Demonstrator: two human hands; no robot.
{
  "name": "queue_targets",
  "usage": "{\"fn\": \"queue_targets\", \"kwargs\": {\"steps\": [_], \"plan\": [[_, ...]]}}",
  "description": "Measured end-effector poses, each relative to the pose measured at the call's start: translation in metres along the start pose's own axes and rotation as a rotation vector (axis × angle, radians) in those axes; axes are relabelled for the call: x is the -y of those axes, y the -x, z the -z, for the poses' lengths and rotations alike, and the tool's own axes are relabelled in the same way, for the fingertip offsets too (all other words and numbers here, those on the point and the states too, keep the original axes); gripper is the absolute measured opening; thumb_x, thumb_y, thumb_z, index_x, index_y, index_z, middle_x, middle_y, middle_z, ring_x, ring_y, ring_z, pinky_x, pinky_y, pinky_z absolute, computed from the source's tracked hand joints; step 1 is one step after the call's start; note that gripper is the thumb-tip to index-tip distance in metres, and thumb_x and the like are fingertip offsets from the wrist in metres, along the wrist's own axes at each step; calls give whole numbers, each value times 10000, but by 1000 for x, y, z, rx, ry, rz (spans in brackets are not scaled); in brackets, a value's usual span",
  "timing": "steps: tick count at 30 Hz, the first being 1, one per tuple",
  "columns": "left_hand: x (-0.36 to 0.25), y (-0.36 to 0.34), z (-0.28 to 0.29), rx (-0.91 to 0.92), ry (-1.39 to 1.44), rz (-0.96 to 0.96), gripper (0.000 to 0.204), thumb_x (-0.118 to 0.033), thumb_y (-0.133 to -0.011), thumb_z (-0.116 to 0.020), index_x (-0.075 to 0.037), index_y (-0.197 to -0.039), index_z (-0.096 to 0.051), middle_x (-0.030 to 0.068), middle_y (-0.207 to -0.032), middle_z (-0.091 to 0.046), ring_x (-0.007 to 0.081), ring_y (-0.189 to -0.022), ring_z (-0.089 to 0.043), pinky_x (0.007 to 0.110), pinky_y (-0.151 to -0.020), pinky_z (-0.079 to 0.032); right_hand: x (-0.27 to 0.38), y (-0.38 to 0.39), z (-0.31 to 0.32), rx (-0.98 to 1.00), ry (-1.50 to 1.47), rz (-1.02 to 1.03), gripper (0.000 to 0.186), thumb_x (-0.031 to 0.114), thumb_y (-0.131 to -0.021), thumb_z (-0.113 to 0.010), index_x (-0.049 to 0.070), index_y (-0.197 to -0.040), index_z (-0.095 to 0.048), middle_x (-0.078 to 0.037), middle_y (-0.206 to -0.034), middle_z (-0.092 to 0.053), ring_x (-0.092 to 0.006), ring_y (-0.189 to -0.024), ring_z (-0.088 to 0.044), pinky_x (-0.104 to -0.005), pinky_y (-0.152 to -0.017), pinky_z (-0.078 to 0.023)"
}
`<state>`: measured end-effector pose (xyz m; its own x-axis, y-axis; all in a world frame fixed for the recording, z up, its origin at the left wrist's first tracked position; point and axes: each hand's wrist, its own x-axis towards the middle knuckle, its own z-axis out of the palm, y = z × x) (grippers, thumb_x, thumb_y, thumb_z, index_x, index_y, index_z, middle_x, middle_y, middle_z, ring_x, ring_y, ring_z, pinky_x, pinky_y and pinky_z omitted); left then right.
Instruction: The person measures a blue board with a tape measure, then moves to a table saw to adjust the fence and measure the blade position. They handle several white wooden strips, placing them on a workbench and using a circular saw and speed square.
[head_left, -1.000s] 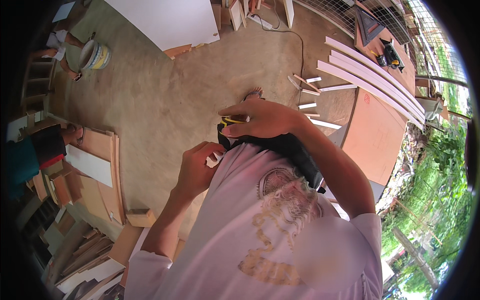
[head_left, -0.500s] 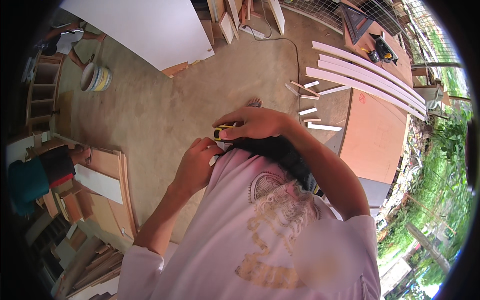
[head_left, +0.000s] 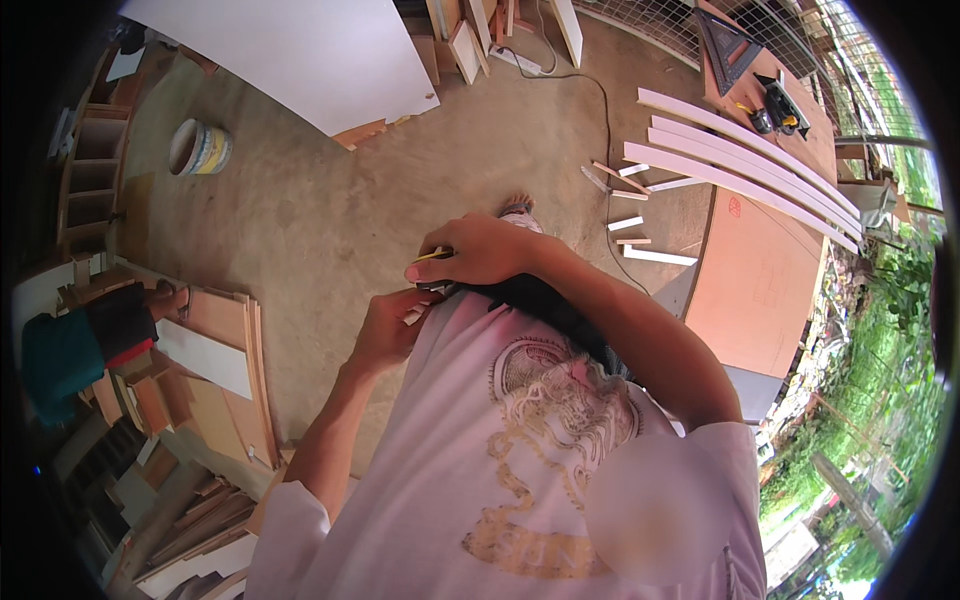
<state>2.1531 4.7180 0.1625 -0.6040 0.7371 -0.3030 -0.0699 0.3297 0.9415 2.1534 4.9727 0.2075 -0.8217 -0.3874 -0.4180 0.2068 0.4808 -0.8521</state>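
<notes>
At waist height, my right hand (head_left: 478, 250) is wrapped round a small black and yellow tape measure (head_left: 433, 256), mostly covered by the fingers. Just below it, my left hand (head_left: 385, 330) is closed, its fingertips close to the underside of the tape measure and beside the shirt hem. A small whitish bit (head_left: 413, 315) shows at the left fingers; what it is I cannot make out. Both hands are in front of my pale printed shirt (head_left: 480, 400), and dark cloth (head_left: 545, 305) lies under my right wrist.
Long pale strips (head_left: 740, 165) rest across brown boards (head_left: 760, 285) at right, near a square and tools. Short offcuts (head_left: 627, 222) and a cable lie on the floor. A large white panel (head_left: 290, 50) and a bucket (head_left: 200, 148) are ahead; a person in teal (head_left: 60, 360) is at left.
Both hands have shifted slightly left, and the tape measure has turned so less of it shows. The person by the bucket has moved away toward the upper left edge.
</notes>
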Motion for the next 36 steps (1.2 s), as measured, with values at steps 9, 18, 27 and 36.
{"fn": "queue_targets", "kwargs": {"steps": [9, 18, 27, 36], "plan": [[-25, 8, -27, -434, -122, 72, 166, -126, -996, -697, 34, -981, -738, 120, -798, -757, 130, -704, -705, 310, -651, -543, 3, -10, -4, -47, 66, 78, 644, 608, -922, -681, 2, -1121, -766, -235, -1041, -754, -399, -985, -719, -446, -896, -536], [15, 18, -58, -716, -10, 109, 181, -176, -972, -751, -4, -917, -735, 87, -742, -743, 87, -667, -665, 286, -635, -527, 25, -1, -17, -100, 150, -26, 629, 579, -876, -736, -41, -971, -782, -245, -881, -748, -409, -837, -728, -454, -819, -548], [8, 23, -66, -723, 57, 189, 208, -187, -946, -791, 5, -898, -726, 82, -758, -748, 89, -679, -661, 284, -647, -529, 32, 3, -25, -162, 152, -63, 610, 575, -917, -712, -31, -959, -663, -237, -827, -709, -412, -819, -699, -461, -764, -524], [11, 26, -66, -720, -32, 76, 152, -129, -895, -798, 7, -907, -732, 88, -746, -738, 104, -673, -658, 286, -643, -523, 20, 7, -22, -51, 52, 94, 527, 489, -880, -779, -7, -928, -611, -210, -882, -700, -376, -847, -678, -441, -740, -495]]}}
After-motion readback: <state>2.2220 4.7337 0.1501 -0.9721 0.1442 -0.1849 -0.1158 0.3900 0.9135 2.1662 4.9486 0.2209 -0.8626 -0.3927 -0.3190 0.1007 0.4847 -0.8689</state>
